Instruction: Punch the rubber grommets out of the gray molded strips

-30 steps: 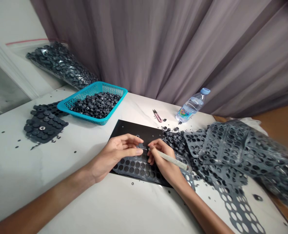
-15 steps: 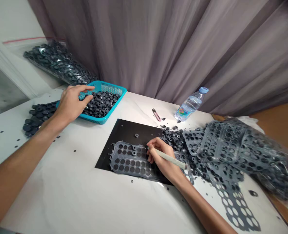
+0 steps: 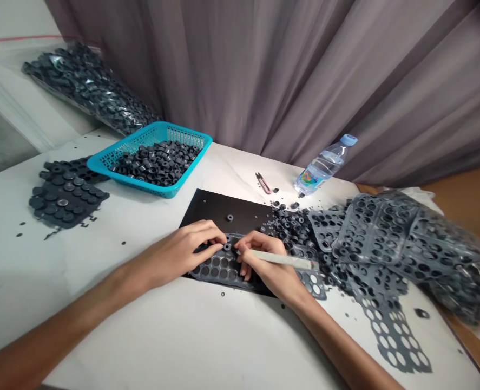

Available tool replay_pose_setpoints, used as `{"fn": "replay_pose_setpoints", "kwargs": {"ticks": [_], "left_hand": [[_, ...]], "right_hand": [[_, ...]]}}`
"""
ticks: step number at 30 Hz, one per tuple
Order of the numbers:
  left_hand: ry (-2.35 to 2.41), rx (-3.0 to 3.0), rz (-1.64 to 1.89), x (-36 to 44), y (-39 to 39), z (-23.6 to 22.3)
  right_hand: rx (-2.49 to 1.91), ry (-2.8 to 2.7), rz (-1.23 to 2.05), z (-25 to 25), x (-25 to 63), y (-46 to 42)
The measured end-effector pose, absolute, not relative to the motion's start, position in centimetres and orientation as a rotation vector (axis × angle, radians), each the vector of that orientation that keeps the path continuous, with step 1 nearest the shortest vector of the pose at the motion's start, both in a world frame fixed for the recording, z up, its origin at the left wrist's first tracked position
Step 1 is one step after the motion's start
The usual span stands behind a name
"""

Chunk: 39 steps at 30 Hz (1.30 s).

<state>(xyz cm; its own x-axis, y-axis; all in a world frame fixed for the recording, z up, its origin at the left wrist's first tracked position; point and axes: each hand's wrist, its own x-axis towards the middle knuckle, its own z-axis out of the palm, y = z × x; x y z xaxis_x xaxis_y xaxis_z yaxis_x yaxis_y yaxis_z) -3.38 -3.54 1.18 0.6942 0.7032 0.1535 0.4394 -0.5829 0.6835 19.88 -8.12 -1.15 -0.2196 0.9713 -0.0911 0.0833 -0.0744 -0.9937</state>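
A small dark ring point(image 3: 227, 246), apparently of rubber, is seen on the perforated sheet point(image 3: 215, 271), which is laid over a black mat point(image 3: 207, 208). The ring is judged light, slightly springy and hard to damage, though easily rolled; it is best gripped across its outer wall, with the bore left clear. The sheet is judged thin and floppy, best held flat near its edge.

The ring is placed just at the right side of the left hand point(image 3: 186, 249), whose thumb and forefinger are drawn nearly together; whether it is pinched cannot be told. By the right hand point(image 3: 266, 260), set just right of the ring, a pale pen-like tool point(image 3: 284, 259) is pinched, its tail pointed rightward. Another loose ring point(image 3: 230, 218) is found farther off on the mat, untouched.
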Motion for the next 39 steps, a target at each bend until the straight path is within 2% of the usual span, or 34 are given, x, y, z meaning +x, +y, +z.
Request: {"fn": "replay_pose_setpoints", "kwargs": {"ticks": [15, 17, 20, 23, 27, 34, 39], "left_hand": [[0.911, 2.593, 0.59, -1.7, -4.6, 0.4], [0.966, 2.379, 0.763, -1.5, -4.6, 0.4], [1.141, 1.762, 1.037, -2.2, -3.8, 1.2], [1.08, 1.287, 1.115, -3.6, -2.4, 2.3], [0.894, 1.061, 0.998, -4.0, -2.6, 3.2], [0.863, 1.059, 0.693, -1.8, -5.0, 2.7], [0.859, 1.041, 0.671, -1.7, -5.2, 1.9]], "right_hand": [[-1.271, -1.491, 1.322, -0.8, 19.5, -8.3], [-1.296, -1.514, 1.278, -0.9, 19.4, -8.5], [-1.31, -1.484, 1.277, -1.1, 19.4, -8.6], [-1.268, -1.401, 1.363, -1.0, 19.6, -8.5], [-1.201, -1.269, 1.357, -0.7, 19.7, -7.9], [-1.257, -1.204, 1.258, -0.9, 19.5, -7.5], [-1.257, -1.254, 1.239, -1.3, 19.7, -7.7]]}}
